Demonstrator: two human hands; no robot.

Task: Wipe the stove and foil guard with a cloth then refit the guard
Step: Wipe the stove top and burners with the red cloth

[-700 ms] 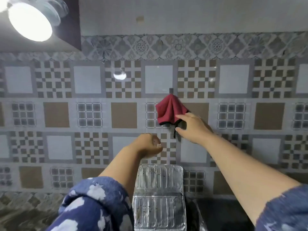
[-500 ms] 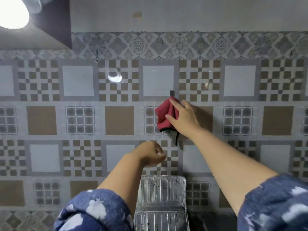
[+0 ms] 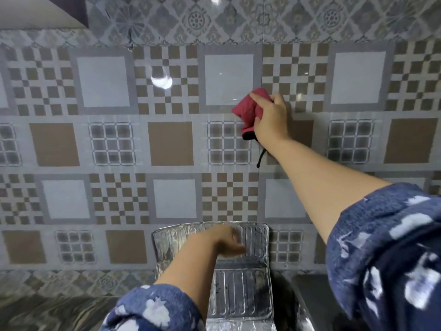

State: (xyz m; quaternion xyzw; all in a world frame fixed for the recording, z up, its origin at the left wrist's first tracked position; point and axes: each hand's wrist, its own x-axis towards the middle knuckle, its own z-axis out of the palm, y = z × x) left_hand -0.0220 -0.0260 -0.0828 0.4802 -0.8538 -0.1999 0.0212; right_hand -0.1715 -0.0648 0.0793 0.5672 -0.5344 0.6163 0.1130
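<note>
Patterned tile wall [image 3: 171, 144] fills the view. Foil guard [image 3: 241, 278] stands against its base, above the counter [image 3: 47, 304]. My left hand [image 3: 226, 242], blurred, grip indeterminate, hovers before the guard. My right hand [image 3: 272, 118] clutches the red cloth [image 3: 245, 111] against the wall.

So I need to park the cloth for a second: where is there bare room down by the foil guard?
Bare marbled counter left of the foil guard. Crowded centre: left hand against the guard. Dark surface on its right looks bare but is partly hidden.
</note>
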